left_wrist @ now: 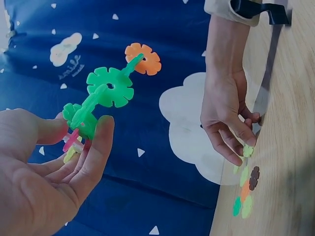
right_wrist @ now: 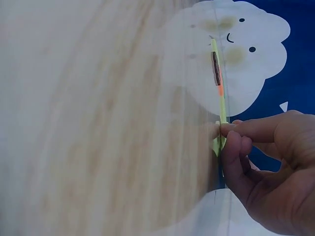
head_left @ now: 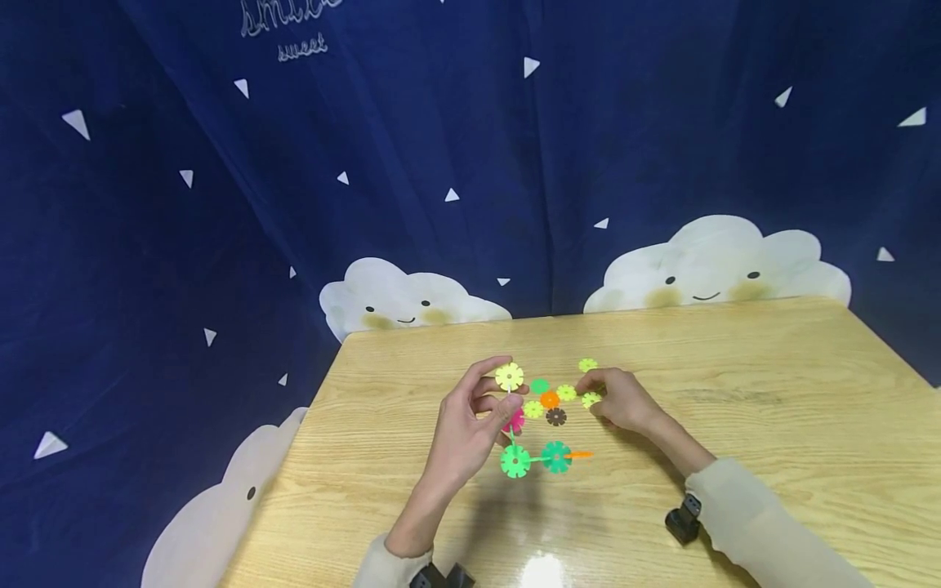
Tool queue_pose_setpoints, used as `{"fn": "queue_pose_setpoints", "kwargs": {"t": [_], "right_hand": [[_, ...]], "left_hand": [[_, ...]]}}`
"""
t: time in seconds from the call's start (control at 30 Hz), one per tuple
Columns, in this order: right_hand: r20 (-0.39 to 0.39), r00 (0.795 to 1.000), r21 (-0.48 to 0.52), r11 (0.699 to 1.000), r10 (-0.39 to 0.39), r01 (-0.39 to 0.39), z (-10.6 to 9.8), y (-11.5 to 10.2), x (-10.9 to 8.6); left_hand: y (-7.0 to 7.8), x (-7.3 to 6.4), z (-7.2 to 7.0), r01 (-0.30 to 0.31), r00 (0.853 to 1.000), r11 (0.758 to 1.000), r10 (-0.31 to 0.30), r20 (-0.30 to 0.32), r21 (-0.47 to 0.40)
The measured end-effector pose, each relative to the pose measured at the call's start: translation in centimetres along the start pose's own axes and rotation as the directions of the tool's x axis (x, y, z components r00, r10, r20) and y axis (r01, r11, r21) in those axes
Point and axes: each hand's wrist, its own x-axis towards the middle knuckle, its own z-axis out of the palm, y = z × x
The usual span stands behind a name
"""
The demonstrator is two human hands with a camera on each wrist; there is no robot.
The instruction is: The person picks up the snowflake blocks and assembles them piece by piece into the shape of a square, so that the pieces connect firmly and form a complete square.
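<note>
Raised over the table, my left hand grips a chain of interlocking flower-shaped plastic discs between thumb and fingers. A yellow disc, a pink one and green ones are slotted together edge to edge, and an orange disc forms the far end. Part of the chain is hidden behind the fingers. Down at the tabletop, my right hand pinches a yellow-green disc with thumb and fingertips. Beside that hand lie loose discs: an orange one, a brown one, a green one and several yellow-green ones.
The wooden table reaches back to a dark blue curtain printed with white triangles and smiling clouds. One yellow-green disc lies behind the others, just beyond my right fingertips. Both wrists wear small black cameras.
</note>
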Motion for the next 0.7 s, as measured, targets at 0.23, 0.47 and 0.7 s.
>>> {"fn": "queue_pose_setpoints", "kwargs": {"t": [0.23, 0.47, 0.7], "right_hand": [[0.0, 1.0, -0.013, 1.0, 0.014, -0.014, -0.7, -0.1, -0.6], [0.036, 0.999, 0.043, 0.999, 0.011, -0.012, -1.7, -0.1, -1.3], [0.068, 0.997, 0.151, 0.988, 0.022, -0.033, -2.1, -0.9, -1.9]], "left_hand": [[0.1, -0.1, 0.1, -0.002, 1.0, 1.0, 0.002, 0.007, -0.023], [0.1, -0.1, 0.3, 0.001, 1.0, 1.0, 0.0, 0.006, -0.027], [0.2, 0.0, 0.6, -0.002, 1.0, 0.999, 0.002, 0.012, -0.044]]}}
